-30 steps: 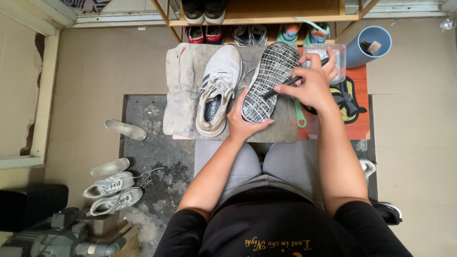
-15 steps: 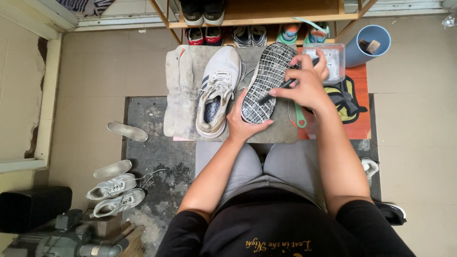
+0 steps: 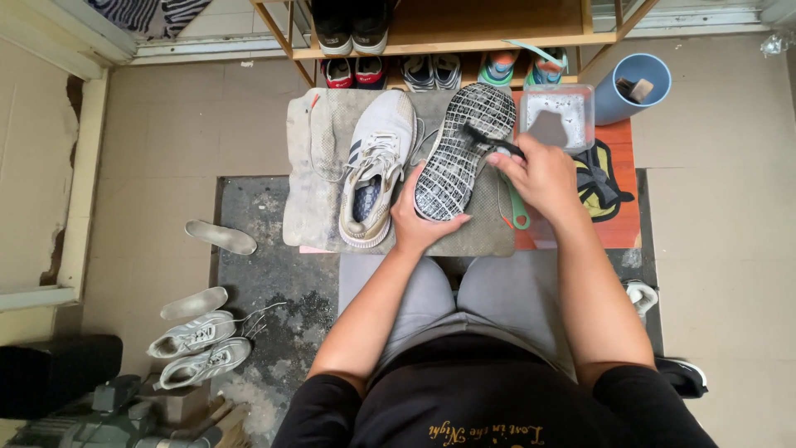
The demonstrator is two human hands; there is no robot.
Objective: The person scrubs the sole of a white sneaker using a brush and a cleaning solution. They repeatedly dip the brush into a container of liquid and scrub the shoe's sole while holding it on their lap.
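The left hand [image 3: 423, 222] is gripping the upturned shoe [image 3: 460, 149] at its six o'clock heel while the right hand [image 3: 539, 174], fingers closed on a dark brush [image 3: 496, 143], is scrubbing the sole, likely needing strokes toward twelve o'clock next

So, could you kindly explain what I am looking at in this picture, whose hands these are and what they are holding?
The camera sits on a seated person's head and looks down, so both bare hands are the wearer's own. The left hand steadies an upturned shoe, sole facing up, by its heel. The right hand holds a dark brush against that sole. Both rest on a grey mat beside a white sneaker. A clear tub with whitish contents stands just beyond the right hand.
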